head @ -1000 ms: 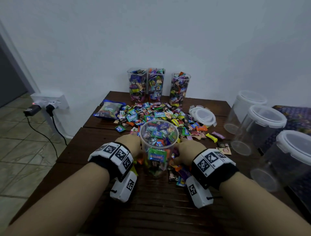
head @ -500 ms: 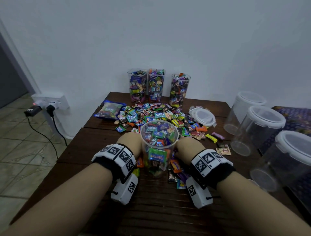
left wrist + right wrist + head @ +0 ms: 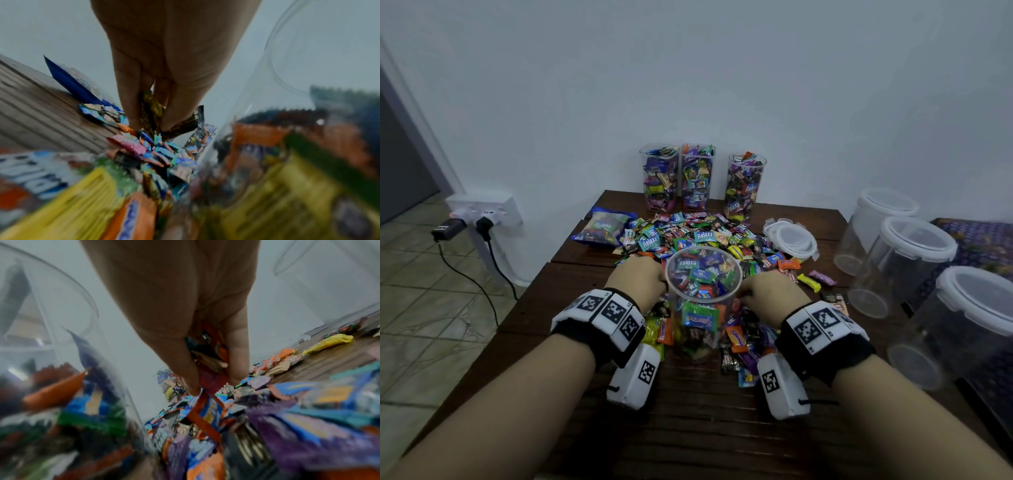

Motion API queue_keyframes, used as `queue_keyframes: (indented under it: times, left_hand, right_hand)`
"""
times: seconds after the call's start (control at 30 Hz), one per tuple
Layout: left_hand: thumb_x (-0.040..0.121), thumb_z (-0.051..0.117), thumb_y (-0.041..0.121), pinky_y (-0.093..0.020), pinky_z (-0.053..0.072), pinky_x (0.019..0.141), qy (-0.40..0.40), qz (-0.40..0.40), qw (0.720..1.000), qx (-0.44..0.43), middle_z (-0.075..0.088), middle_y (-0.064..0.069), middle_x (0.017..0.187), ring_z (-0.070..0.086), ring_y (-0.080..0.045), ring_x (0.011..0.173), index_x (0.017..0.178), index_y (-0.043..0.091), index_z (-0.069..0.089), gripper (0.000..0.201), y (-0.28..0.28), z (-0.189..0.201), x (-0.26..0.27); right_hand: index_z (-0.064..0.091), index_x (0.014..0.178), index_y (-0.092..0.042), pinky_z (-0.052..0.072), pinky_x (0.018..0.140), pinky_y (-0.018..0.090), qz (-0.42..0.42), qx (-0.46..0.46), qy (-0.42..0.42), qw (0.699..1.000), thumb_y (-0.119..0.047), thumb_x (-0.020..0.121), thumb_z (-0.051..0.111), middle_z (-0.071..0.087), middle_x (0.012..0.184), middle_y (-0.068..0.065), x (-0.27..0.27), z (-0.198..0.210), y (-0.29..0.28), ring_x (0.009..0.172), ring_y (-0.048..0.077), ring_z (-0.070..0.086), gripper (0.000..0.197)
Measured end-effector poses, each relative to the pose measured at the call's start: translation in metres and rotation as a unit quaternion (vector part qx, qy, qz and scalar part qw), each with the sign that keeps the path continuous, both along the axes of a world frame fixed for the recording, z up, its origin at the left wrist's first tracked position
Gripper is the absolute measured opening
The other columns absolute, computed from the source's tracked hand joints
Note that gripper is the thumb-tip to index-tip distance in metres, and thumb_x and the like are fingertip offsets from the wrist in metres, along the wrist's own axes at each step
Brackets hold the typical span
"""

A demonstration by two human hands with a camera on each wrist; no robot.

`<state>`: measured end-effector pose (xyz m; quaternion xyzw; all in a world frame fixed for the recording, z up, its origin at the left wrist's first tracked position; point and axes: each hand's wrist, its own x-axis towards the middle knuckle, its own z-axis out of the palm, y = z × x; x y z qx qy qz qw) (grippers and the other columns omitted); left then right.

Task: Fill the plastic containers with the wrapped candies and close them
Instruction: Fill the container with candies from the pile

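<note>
- Dark wooden table [image 3: 688, 428] stands against a pale wall, and your landmark on it is the open round container [image 3: 703, 301], upright between your wrists and filled with wrapped candies nearly to its rim.
- Your left hand [image 3: 638, 279] sits just left of that container; the left wrist view shows its fingers [image 3: 131, 97] curled and pinching a small bunch of dark and gold wrappers [image 3: 153, 112] above the loose candies.
- Your right hand [image 3: 767, 294] sits just right of the container, its fingers [image 3: 236, 356] closed on a clutch of orange and red wrappers [image 3: 209, 360].
- Behind the container spreads the pile of wrapped candies [image 3: 698, 236], with more scattered at its base on both sides.
- Farther behind, by the wall, three filled containers [image 3: 697, 178] stand open, without lids.
- Behind and to the left of the container lies a blue candy bag [image 3: 602, 228].
- Behind and to the right lies a stack of white lids [image 3: 792, 240].
- Well to the right, three empty lidded containers [image 3: 907, 260] stand in a row off the table's edge.
</note>
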<state>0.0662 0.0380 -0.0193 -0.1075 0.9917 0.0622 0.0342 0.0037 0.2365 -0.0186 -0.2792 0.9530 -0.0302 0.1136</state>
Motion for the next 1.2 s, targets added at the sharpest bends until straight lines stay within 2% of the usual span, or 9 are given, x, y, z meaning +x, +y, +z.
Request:
queue_keyframes:
  times: [0.13, 0.3, 0.5, 0.63, 0.73, 0.83, 0.9, 1.03, 1.2]
  left_hand:
    - [0.092, 0.054, 0.018, -0.029, 0.041, 0.07, 0.082, 0.031, 0.994, 0.07, 0.058, -0.004, 0.071, 0.05, -0.023, 0.073, 0.074, 0.011, 0.06, 0.02, -0.005, 0.005, 0.004]
    - [0.089, 0.061, 0.018, -0.025, 0.035, 0.067, 0.162, 0.064, 0.973, 0.154, 0.069, -0.008, 0.094, 0.059, -0.025, 0.088, 0.097, 0.008, 0.072, 0.017, -0.01, 0.015, 0.011]
    - [0.087, 0.062, 0.017, -0.021, 0.032, 0.059, 0.269, 0.08, 0.935, 0.218, 0.063, 0.001, 0.078, 0.051, -0.011, 0.07, 0.094, 0.01, 0.073, 0.014, -0.01, 0.034, 0.022]
    - [0.087, 0.063, 0.016, -0.006, 0.033, 0.055, 0.313, 0.069, 0.909, 0.268, 0.055, 0.016, 0.065, 0.049, 0.001, 0.063, 0.08, 0.018, 0.069, 0.009, -0.005, 0.046, 0.029]
    - [0.085, 0.064, 0.016, -0.014, 0.036, 0.06, 0.338, 0.066, 0.883, 0.318, 0.06, 0.015, 0.068, 0.053, 0.0, 0.066, 0.079, 0.021, 0.07, 0.01, -0.002, 0.052, 0.033]
    - [0.085, 0.064, 0.014, -0.022, 0.041, 0.064, 0.349, 0.052, 0.871, 0.343, 0.064, 0.012, 0.07, 0.055, -0.004, 0.068, 0.075, 0.028, 0.067, 0.017, 0.003, 0.058, 0.036]
    - [0.085, 0.064, 0.013, -0.029, 0.046, 0.07, 0.352, 0.045, 0.865, 0.355, 0.068, 0.007, 0.075, 0.06, -0.012, 0.074, 0.078, 0.026, 0.069, 0.015, 0.006, 0.06, 0.037]
    - [0.084, 0.064, 0.013, -0.043, 0.051, 0.08, 0.356, 0.042, 0.859, 0.367, 0.071, 0.0, 0.08, 0.064, -0.021, 0.082, 0.087, 0.02, 0.074, 0.012, 0.01, 0.061, 0.037]
    - [0.084, 0.064, 0.011, -0.041, 0.051, 0.08, 0.349, 0.039, 0.852, 0.388, 0.069, 0.008, 0.077, 0.063, -0.015, 0.079, 0.078, 0.032, 0.068, 0.022, 0.014, 0.062, 0.038]
  right_hand:
    - [0.066, 0.117, -0.025, 0.049, 0.078, 0.03, -0.015, -0.052, 0.016, 0.998, -0.017, 0.095, 0.045, 0.068, 0.11, 0.005, 0.001, 0.007, 0.005, 0.098, 0.023, 0.061, 0.031]
    - [0.067, 0.112, -0.018, 0.047, 0.083, 0.029, -0.036, -0.143, 0.033, 0.988, -0.018, 0.096, 0.047, 0.066, 0.114, 0.005, 0.004, 0.022, 0.01, 0.098, 0.023, 0.061, 0.026]
    - [0.07, 0.106, -0.017, 0.033, 0.072, 0.02, -0.037, -0.342, 0.107, 0.933, -0.019, 0.094, 0.053, 0.063, 0.099, -0.002, 0.016, 0.052, 0.008, 0.089, 0.012, 0.053, 0.02]
    - [0.07, 0.107, -0.017, 0.043, 0.084, 0.018, 0.004, -0.455, 0.1, 0.885, -0.015, 0.093, 0.057, 0.061, 0.099, -0.007, 0.04, 0.065, -0.004, 0.093, 0.004, 0.053, 0.02]
    - [0.07, 0.109, -0.015, 0.039, 0.091, 0.015, 0.048, -0.455, 0.095, 0.884, -0.013, 0.092, 0.058, 0.063, 0.107, -0.004, 0.051, 0.059, -0.013, 0.099, 0.001, 0.051, 0.021]
    - [0.069, 0.111, -0.014, 0.035, 0.093, 0.015, 0.066, -0.433, 0.107, 0.892, -0.014, 0.092, 0.058, 0.063, 0.115, 0.001, 0.056, 0.051, -0.021, 0.108, 0.008, 0.052, 0.022]
    - [0.069, 0.113, -0.014, 0.034, 0.095, 0.019, 0.069, -0.414, 0.112, 0.901, -0.014, 0.092, 0.058, 0.061, 0.121, 0.003, 0.058, 0.046, -0.026, 0.116, 0.014, 0.051, 0.024]
    - [0.069, 0.112, -0.014, 0.026, 0.094, 0.011, 0.082, -0.402, 0.124, 0.903, -0.015, 0.092, 0.059, 0.057, 0.129, 0.003, 0.059, 0.037, -0.029, 0.121, 0.015, 0.048, 0.023]
    - [0.07, 0.11, -0.011, 0.025, 0.093, 0.007, 0.081, -0.427, 0.115, 0.893, -0.022, 0.089, 0.056, 0.057, 0.129, 0.004, 0.058, 0.032, -0.03, 0.118, 0.013, 0.048, 0.027]
